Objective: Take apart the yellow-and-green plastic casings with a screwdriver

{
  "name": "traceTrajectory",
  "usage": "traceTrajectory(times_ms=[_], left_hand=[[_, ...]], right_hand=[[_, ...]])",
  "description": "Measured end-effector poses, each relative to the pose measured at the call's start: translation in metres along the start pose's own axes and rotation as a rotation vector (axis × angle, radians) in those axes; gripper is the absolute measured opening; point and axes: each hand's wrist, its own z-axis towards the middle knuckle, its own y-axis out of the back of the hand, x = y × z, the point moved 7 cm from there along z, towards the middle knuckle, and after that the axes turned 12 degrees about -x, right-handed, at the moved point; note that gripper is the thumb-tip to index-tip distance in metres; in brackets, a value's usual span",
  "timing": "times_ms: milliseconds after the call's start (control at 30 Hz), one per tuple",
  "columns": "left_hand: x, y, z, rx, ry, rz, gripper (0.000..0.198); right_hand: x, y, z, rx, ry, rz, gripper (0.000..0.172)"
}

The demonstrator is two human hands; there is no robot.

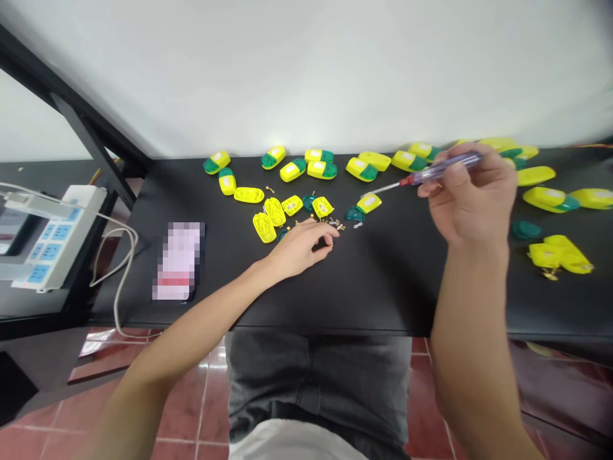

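right hand gripping screwdriver, left hand near hardware

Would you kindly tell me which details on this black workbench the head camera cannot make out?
Head view:
Flat black-edged rectangular object: pixelated, so unreadable.
Tiny brass-coloured metal parts: too small to identify.
Whatever lies beneath the bare left hand: hidden by palm and fingers.
Bright yellow plastic shell: cut off by the right edge.

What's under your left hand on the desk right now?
Small metal parts show by the fingertips of the left hand, and a teal shell edge shows beside its knuckles; directly beneath the palm is covered.
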Motion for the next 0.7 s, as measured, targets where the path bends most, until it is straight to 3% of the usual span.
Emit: traceTrajectory(times_ms=[333,700], left_hand=[[-0.002,0.001,0.003,0.002,-0.023,0.003,0.013],[-0.001,0.0,0.003,0.021,0.0,0.018,0.013]], right_hand=[[0.001,-0.036,-0.033,0.458,-0.16,-0.156,0.017],[-0.005,-0.043,-0.041,0.538,-0.166,-0.237,0.019]])
